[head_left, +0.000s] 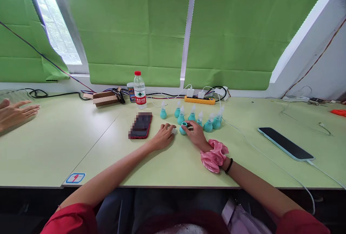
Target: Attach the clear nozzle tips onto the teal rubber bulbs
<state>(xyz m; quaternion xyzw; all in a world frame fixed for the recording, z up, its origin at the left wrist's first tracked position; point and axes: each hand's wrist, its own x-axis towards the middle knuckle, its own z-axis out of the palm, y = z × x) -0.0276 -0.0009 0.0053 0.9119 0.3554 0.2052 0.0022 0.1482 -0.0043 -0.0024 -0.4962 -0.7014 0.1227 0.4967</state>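
My right hand grips a teal squeeze bulb between thumb and fingers, low over the table. The open neck of this bulb faces up, with no tip in it. To its left my left hand rests on the table, fingers closed on a small clear whitish tip. The tip and the bulb are apart. Just behind my hands stand several teal bulbs fitted with clear pointed tips, among them one bulb off to the left and another bulb beside my right hand.
A red-edged phone lies left of my hands, and a charging phone lies far right. Behind stand a water bottle, a cup, a cardboard box and a yellow power strip. Another person's hands show at far left.
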